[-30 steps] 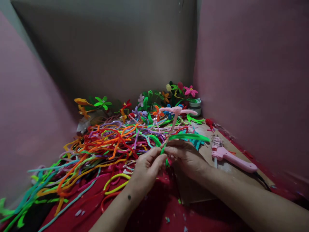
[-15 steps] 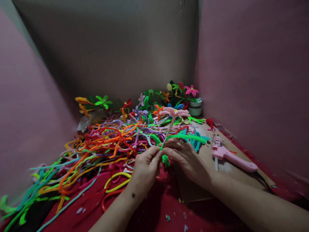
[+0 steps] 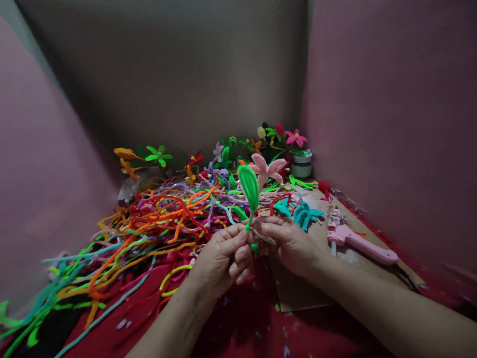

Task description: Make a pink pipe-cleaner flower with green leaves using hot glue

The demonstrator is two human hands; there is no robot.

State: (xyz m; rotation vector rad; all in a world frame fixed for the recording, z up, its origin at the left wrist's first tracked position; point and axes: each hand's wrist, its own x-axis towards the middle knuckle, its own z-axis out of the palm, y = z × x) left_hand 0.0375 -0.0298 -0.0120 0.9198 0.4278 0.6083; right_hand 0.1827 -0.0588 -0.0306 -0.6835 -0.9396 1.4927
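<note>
A pipe-cleaner flower with pink petals [image 3: 267,169] stands upright between my two hands. A broad green leaf [image 3: 249,186] on the same stem rises in front of the bloom, its flat side towards me. My left hand [image 3: 227,253] pinches the stem low down, where the leaf's green base is wound. My right hand [image 3: 288,243] is closed right beside it, thumb and fingers on the stem's lower part. Some green fuzzy pieces show just under the fingers; whether they belong to this flower I cannot tell.
Loose pipe cleaners [image 3: 167,214] in many colours cover the left side. A pink glue gun [image 3: 361,243] lies on a brown board [image 3: 305,293] at the right. Turquoise pieces [image 3: 307,214] lie behind my right hand. Finished flowers [image 3: 160,155] and a pale jar [image 3: 301,164] stand at the back.
The flower has turned in my fingers: the leaf that pointed right now stands up facing me, and the bloom has tipped to show its petals. My left fingers have shifted round the stem.
</note>
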